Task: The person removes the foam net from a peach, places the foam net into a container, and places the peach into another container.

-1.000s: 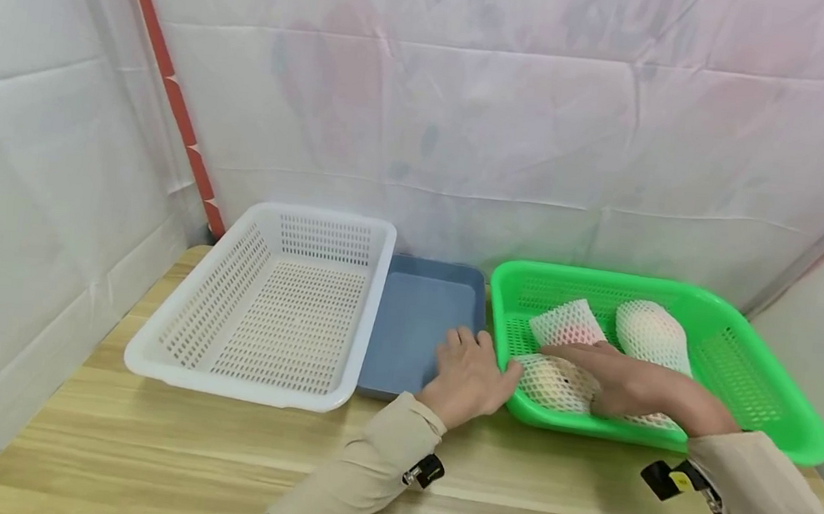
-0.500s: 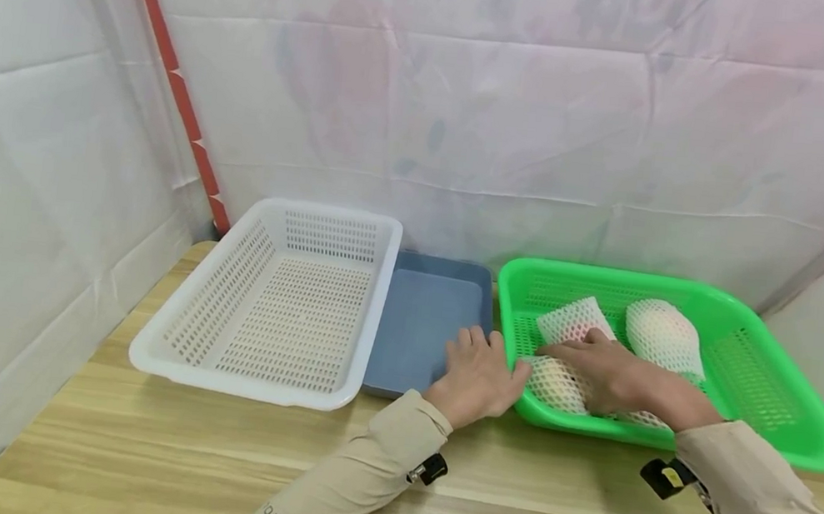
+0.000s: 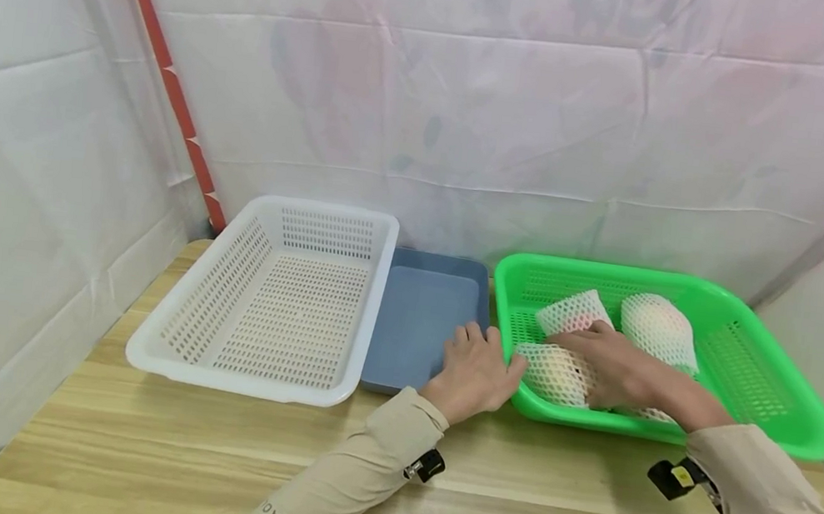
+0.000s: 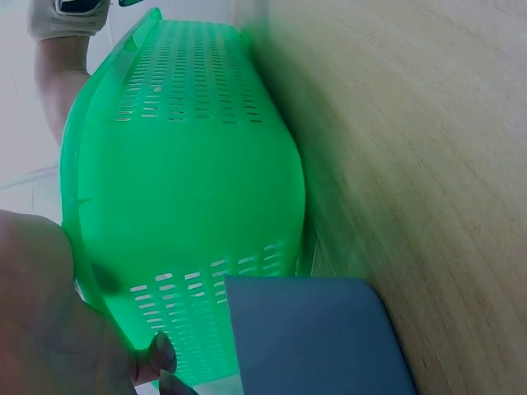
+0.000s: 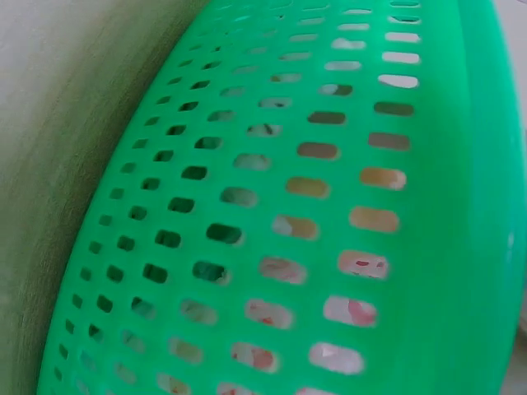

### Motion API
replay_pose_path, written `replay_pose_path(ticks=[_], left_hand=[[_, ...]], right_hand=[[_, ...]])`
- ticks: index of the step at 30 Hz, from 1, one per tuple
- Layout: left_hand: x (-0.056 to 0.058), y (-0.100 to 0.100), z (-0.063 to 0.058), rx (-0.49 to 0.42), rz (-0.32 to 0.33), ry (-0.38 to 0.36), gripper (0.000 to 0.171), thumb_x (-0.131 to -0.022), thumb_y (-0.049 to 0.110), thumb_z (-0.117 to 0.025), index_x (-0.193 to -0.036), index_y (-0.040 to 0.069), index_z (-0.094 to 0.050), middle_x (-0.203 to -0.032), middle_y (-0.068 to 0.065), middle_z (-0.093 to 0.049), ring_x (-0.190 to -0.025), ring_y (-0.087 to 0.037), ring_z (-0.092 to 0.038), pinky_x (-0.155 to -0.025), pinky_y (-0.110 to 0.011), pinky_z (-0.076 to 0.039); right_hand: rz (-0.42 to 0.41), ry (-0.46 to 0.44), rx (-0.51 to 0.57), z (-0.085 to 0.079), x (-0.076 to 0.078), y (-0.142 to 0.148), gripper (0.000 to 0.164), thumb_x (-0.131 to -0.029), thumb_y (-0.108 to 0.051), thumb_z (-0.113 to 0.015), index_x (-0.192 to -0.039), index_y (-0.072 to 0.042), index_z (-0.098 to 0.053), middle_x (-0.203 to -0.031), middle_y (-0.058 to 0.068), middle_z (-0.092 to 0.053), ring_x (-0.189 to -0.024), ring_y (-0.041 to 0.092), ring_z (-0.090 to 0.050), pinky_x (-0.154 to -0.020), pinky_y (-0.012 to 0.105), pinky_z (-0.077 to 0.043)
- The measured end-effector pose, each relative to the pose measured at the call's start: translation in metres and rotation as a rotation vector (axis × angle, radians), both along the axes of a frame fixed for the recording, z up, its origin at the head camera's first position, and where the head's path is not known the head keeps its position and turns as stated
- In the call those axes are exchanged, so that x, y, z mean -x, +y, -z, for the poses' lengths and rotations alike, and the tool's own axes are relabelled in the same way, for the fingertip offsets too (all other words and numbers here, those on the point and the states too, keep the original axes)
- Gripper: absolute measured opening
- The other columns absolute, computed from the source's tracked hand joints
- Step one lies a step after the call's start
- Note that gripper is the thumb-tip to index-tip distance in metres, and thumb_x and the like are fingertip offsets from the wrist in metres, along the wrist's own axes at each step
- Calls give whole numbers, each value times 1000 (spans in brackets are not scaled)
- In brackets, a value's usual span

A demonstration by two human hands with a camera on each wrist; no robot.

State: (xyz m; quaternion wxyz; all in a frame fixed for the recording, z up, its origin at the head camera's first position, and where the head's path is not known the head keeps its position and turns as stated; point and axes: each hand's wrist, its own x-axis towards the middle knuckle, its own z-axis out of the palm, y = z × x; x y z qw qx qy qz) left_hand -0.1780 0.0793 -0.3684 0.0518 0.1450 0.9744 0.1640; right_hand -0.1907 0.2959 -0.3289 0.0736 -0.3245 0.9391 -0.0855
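A green slotted basket (image 3: 738,383) stands on the right, holding several fruits in white foam nets. My left hand (image 3: 473,376) grips its left rim, with fingertips showing against the outer wall in the left wrist view. Inside, my right hand (image 3: 615,366) reaches leftward over a yellowish fruit in a foam net (image 3: 556,376) at the near-left corner, fingers on its far side and its near side partly covered. A reddish netted fruit (image 3: 575,312) lies behind, and a pale netted one (image 3: 657,325) sits farther right. In the right wrist view, the basket wall (image 5: 445,206) hides the right hand's fingers.
A white slotted basket (image 3: 368,311) stands at the left of the wooden table (image 3: 209,462). Between the two baskets lies a blue-grey tray (image 3: 420,325), partly under the left hand. White sheeting (image 3: 472,113) rises behind and at both sides.
My right hand's fingers have bent down farther around the yellowish netted fruit, between it and the reddish one. The left hand stays at the green rim; the head view shifts slightly.
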Motion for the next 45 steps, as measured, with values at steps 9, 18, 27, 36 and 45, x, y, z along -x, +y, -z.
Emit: replay_pose_path(ticks=[9,18,27,36,45], left_hand=[[-1,-2,2,-34,-3,8,42,-101,47,-25,-88,11,-42,-89,-10,-36,-80,-24,-35,-70,-33,-33],[-2,-2,3,-43,-8,24,41,-101,46,-26,-90,11,-43,-90,-10,-37,-80,-23,-35,-70,-33,-34],[-7,-12,3,-83,45,62,50,-101,51,-18,-106,12,-49,-97,-11,-43,-88,-26,-42,-73,-38,-40],[-28,-54,-17,-289,158,176,24,-97,21,-34,-105,3,-48,-98,-11,-45,-87,-25,-45,-74,-31,-43],[-58,-90,-25,-293,166,116,45,-93,14,-45,-135,-2,-46,-131,-15,-50,-118,-24,-51,-96,-36,-47]], right_hand=[[33,0,64,-6,-5,-1,89,-54,8,-85,-136,-1,-49,-133,20,-54,-123,46,-43,-91,62,-43],[1,-18,96,-17,-8,-8,92,-54,12,-82,-138,-2,-46,-133,20,-51,-118,43,-50,-79,48,-52],[28,16,138,-23,-15,0,94,-50,17,-71,-138,-5,-46,-132,20,-52,-112,42,-54,-70,37,-51],[2,71,216,-27,-26,0,100,-46,22,-66,-139,-10,-46,-132,15,-50,-98,28,-55,-54,22,-42],[-157,320,281,-36,-59,-37,108,-39,7,-82,-139,-16,-48,-132,8,-48,-111,28,-52,-71,41,-55]])
